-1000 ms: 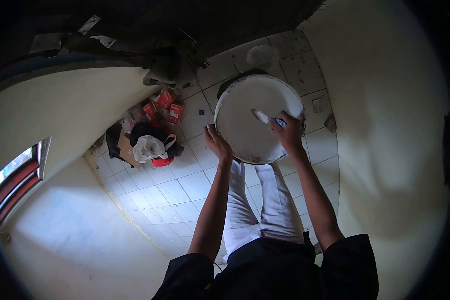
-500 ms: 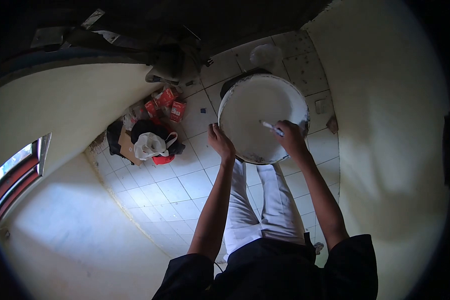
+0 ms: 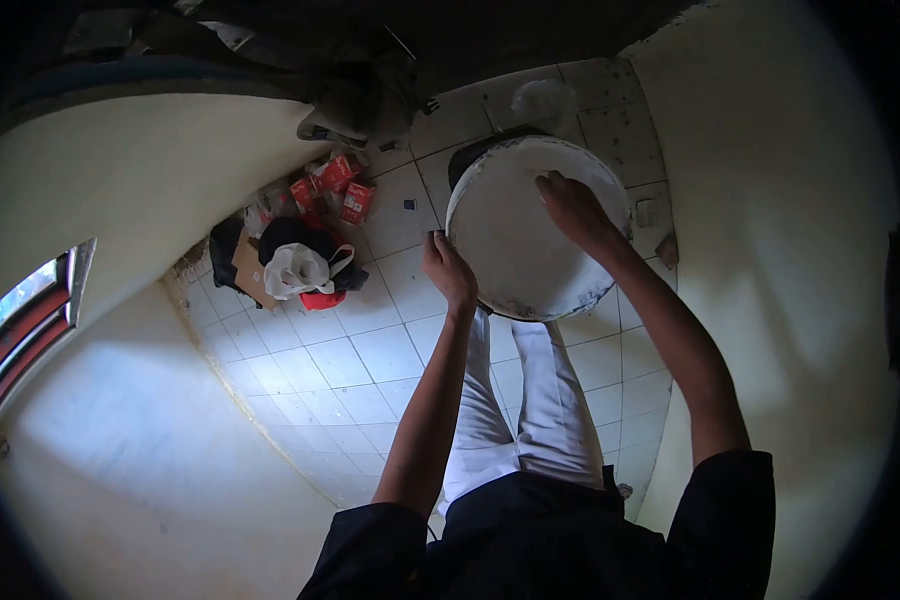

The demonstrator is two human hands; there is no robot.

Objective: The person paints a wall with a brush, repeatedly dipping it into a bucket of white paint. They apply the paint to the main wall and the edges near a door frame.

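A large round white panel (image 3: 530, 245) with a dark, worn rim lies in front of me, above my white trouser legs. My left hand (image 3: 451, 272) is closed on its left rim. Over the upper right part of its pale surface, my right hand (image 3: 576, 212) is closed, its fingertips pointing up and left. Whatever is between those fingers is hidden by the hand.
On the tiled floor (image 3: 345, 360) to the left are red boxes (image 3: 357, 202), a white bag (image 3: 296, 271), dark cloth and cardboard (image 3: 250, 268). Clear plastic (image 3: 543, 101) lies beyond the panel. Walls rise on both sides; a window (image 3: 32, 325) is far left.
My right hand has moved up and slightly left over the panel. The slim white tool seen in it earlier no longer shows. The view has shifted slightly, and my left hand stays at the rim.
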